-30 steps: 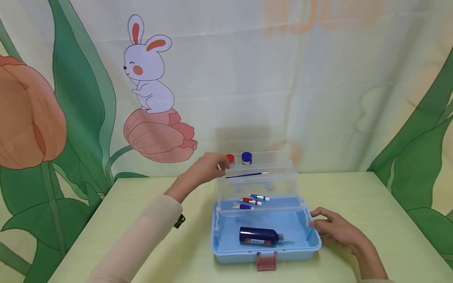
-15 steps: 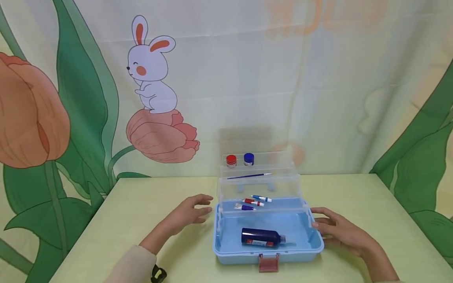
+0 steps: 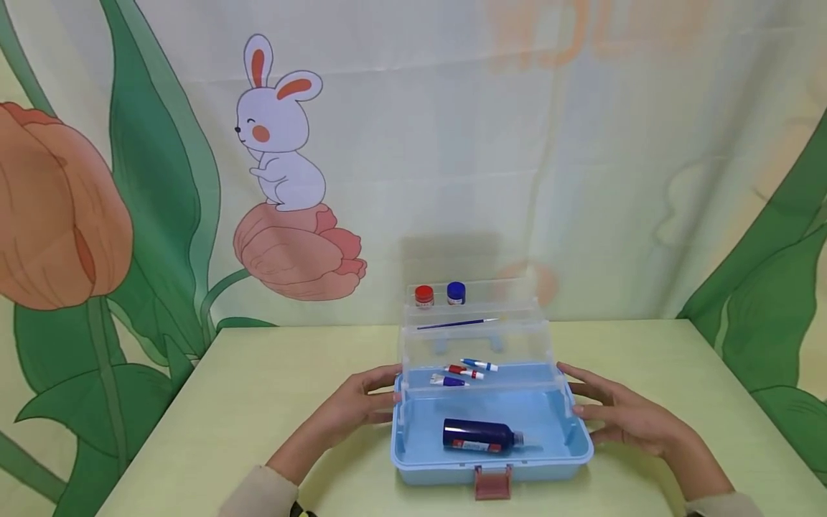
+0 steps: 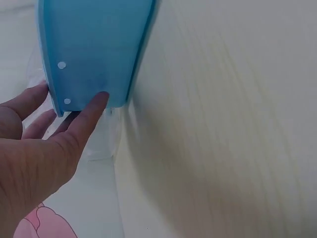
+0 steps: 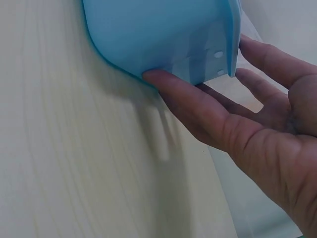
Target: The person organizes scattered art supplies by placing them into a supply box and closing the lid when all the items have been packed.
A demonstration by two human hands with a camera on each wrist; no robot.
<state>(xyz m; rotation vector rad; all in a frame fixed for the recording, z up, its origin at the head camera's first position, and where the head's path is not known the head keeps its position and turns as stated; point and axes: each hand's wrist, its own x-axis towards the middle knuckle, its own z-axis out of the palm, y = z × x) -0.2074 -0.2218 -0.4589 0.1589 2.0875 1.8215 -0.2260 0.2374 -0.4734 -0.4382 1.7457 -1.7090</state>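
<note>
A light blue plastic toolbox (image 3: 413, 473) with a pink front latch (image 3: 493, 482) sits open on the table. Inside its base lies a dark purple squeeze bottle (image 3: 477, 435) with a clear nozzle. Stepped clear trays behind hold several small paint tubes (image 3: 464, 371), a paintbrush (image 3: 459, 324), a red jar (image 3: 424, 296) and a blue jar (image 3: 456, 293). My left hand (image 3: 354, 409) is at the toolbox's left side, one finger flat along its outer wall (image 4: 94, 54). On the opposite side my right hand (image 3: 636, 418) touches the right wall (image 5: 153, 29) with extended fingers.
The pale yellow-green tabletop (image 3: 278, 380) stretches to both sides of the toolbox. Behind the table hangs a curtain (image 3: 607, 187) printed with a rabbit and tulips. A dark wristband (image 3: 299, 510) shows at my left sleeve.
My left hand has come down from beside the red jar, swung out left, then moved in against the toolbox's left side. My right hand has stayed at the right side, its fingers spreading slightly.
</note>
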